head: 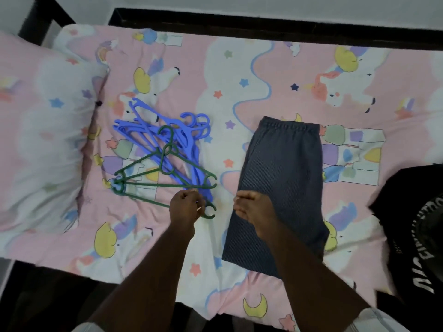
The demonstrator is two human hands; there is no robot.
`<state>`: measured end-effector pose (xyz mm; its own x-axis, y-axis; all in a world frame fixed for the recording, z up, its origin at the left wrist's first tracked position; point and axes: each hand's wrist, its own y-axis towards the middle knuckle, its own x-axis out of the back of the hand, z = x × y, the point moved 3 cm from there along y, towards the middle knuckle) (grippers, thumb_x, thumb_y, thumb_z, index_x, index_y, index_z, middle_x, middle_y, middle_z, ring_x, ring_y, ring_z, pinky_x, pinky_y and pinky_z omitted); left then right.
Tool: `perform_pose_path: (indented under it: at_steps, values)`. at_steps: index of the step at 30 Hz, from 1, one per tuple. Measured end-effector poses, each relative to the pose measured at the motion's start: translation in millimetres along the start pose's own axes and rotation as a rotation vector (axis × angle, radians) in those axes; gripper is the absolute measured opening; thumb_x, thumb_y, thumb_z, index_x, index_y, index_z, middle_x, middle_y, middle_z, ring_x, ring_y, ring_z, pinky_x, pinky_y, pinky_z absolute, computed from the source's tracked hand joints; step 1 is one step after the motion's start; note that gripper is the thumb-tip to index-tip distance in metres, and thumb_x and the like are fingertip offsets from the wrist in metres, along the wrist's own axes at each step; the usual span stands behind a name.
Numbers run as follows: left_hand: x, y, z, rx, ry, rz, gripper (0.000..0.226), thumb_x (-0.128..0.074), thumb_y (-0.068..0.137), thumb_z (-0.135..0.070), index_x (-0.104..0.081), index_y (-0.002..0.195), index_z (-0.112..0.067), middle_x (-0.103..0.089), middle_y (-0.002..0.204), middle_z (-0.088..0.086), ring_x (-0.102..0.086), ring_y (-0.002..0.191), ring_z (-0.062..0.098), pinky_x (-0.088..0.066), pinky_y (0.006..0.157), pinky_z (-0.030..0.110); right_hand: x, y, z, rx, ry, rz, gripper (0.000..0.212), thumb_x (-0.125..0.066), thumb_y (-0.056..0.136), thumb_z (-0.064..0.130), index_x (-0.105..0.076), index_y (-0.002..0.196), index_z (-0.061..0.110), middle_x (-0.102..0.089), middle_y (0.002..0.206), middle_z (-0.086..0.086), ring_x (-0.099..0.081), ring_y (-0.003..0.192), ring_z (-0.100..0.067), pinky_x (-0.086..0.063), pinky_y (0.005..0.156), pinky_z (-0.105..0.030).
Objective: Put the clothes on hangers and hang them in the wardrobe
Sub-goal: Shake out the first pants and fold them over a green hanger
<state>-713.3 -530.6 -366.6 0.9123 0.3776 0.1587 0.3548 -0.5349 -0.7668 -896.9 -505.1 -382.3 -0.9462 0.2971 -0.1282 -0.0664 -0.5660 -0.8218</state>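
On the bed (239,68) — covered in a pink unicorn sheet — a heap of blue hangers (167,135) lies left of centre with green hangers (158,178) on top. The left hand (185,208) has its fingers curled onto the near end of a green hanger. The right hand (251,207) pinches the left edge of folded dark grey trousers (282,168), lying flat to the right. A black printed garment (412,224) sits at the far right edge.
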Motion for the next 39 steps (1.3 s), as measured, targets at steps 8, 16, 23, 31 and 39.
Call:
perform_pose_path:
  at_steps: [8, 16, 23, 31, 39]
  values:
    - [61, 22, 27, 0.182, -0.085, -0.087, 0.013, -0.058, 0.098, -0.014, -0.065, 0.107, -0.008, -0.060, 0.093, 0.008, -0.063, 0.088, 0.027, -0.053, 0.066, 0.030, -63, 10, -37, -0.050, -0.224, 0.009, 0.032, -0.074, 0.087, 0.008, -0.057, 0.115, 0.010, -0.057, 0.078, -0.005, -0.055, 0.065, -0.015, -0.050, 0.064, -0.035]
    - [79, 28, 18, 0.245, -0.156, -0.045, 0.014, -0.052, 0.100, -0.009, -0.064, 0.093, -0.007, -0.066, 0.083, 0.010, -0.069, 0.076, 0.023, -0.055, 0.068, 0.031, -83, 9, -43, 0.055, -0.220, -0.013, 0.003, -0.067, 0.092, 0.006, -0.067, 0.089, 0.006, -0.057, 0.070, -0.009, -0.048, 0.052, -0.013, -0.044, 0.054, -0.027]
    - [83, 24, -3, 0.220, -0.169, 0.069, 0.012, -0.059, 0.101, -0.027, -0.061, 0.098, -0.015, -0.068, 0.086, 0.005, -0.071, 0.080, 0.020, -0.057, 0.066, 0.028, -82, -6, -15, 0.183, -0.150, 0.013, 0.014, -0.062, 0.094, -0.001, -0.067, 0.084, 0.007, -0.057, 0.075, -0.011, -0.048, 0.065, -0.015, -0.046, 0.055, -0.022]
    - [31, 5, -35, 0.104, -0.211, 0.219, 0.011, -0.054, 0.100, -0.009, -0.061, 0.101, -0.017, -0.069, 0.089, 0.005, -0.068, 0.072, 0.019, -0.053, 0.058, 0.023, 33, -26, 28, 0.275, -0.124, -0.196, 0.014, -0.066, 0.090, -0.001, -0.074, 0.086, 0.010, -0.061, 0.064, -0.004, -0.052, 0.054, -0.014, -0.044, 0.049, -0.020]
    - [-52, -17, -28, 0.045, 0.035, 0.319, 0.006, -0.058, 0.100, -0.018, -0.060, 0.095, -0.016, -0.065, 0.075, 0.001, -0.064, 0.068, 0.016, -0.049, 0.059, 0.022, 159, -37, 43, 0.270, 0.029, -0.347, 0.016, -0.064, 0.093, 0.000, -0.073, 0.087, 0.010, -0.065, 0.079, -0.012, -0.054, 0.069, -0.023, -0.048, 0.065, -0.033]
